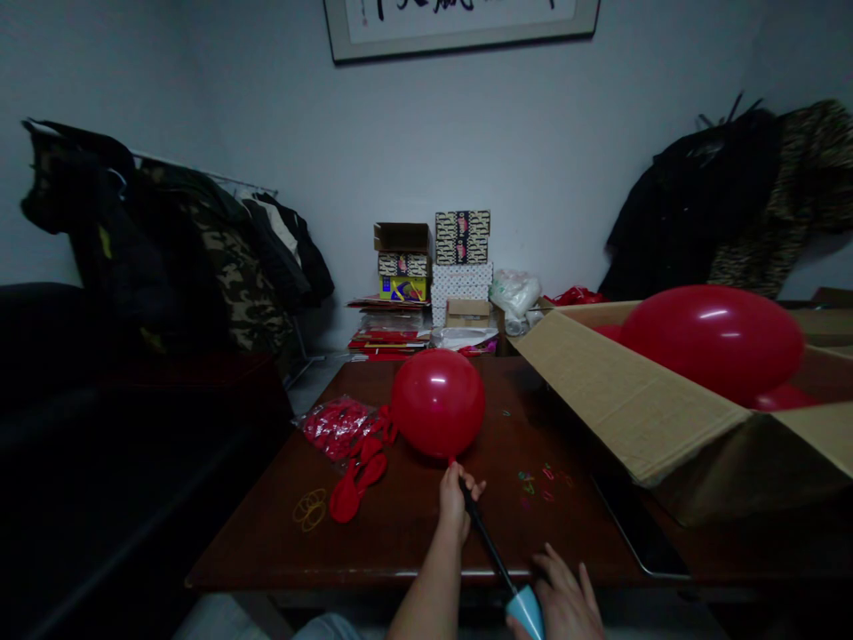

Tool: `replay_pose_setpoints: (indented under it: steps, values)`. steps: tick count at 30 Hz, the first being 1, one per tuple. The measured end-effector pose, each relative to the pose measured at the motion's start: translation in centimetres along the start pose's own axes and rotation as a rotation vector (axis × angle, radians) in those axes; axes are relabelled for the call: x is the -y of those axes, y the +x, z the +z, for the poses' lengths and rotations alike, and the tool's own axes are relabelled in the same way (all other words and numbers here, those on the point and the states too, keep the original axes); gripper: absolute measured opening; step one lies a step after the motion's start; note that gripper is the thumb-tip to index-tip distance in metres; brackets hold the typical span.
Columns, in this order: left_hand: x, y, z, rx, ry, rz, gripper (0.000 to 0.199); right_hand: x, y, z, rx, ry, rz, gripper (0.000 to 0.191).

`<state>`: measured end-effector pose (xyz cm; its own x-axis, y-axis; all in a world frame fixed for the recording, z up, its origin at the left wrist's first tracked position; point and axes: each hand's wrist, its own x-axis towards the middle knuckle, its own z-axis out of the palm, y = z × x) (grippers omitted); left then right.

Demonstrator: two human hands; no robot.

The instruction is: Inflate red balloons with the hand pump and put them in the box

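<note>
Head view: my left hand (454, 503) pinches the neck of a light, fragile red latex balloon (438, 403) onto a black-and-blue hand pump (489, 538); my right hand's (560, 597) grip I cannot tell.

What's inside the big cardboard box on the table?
The open brown cardboard box holds a big shiny red balloon, part of a red balloon and part of another red balloon. Its tall sides hide the bottom, so anything lower can't be seen.
</note>
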<state>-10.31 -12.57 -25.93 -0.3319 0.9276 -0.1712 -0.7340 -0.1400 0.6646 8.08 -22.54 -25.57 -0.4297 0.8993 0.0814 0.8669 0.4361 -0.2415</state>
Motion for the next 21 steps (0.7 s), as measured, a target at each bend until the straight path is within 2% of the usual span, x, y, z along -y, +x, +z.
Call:
replay_pose_setpoints:
  steps: [2, 5, 9, 12, 16, 21]
  values:
    - [0.1, 0.1, 0.0, -0.005, -0.013, -0.007, 0.045, 0.8, 1.4, -1.0, -0.003, 0.039, -0.007, 0.046]
    - [0.2, 0.2, -0.1, -0.010, -0.025, -0.019, 0.045, 2.4, 3.7, -1.9, -0.060, 0.045, -0.001, 0.043]
    - [0.3, 0.4, -0.2, -0.003, -0.031, -0.025, 0.044, 4.1, 6.5, -2.2, -0.066, 0.053, 0.017, 0.042]
    - [0.3, 0.6, -0.2, -0.008, -0.041, -0.028, 0.042, 4.7, 7.5, -2.2, -0.069, 0.056, 0.038, 0.043]
    - [0.4, 0.5, -0.1, -0.026, -0.012, 0.018, 0.039, 4.7, 6.9, -2.0, -0.076, 0.033, 0.051, 0.045]
    - [0.5, 0.3, 0.0, -0.020, 0.048, 0.034, 0.038, 3.0, 4.0, -0.7, -0.076, 0.002, 0.011, 0.048]
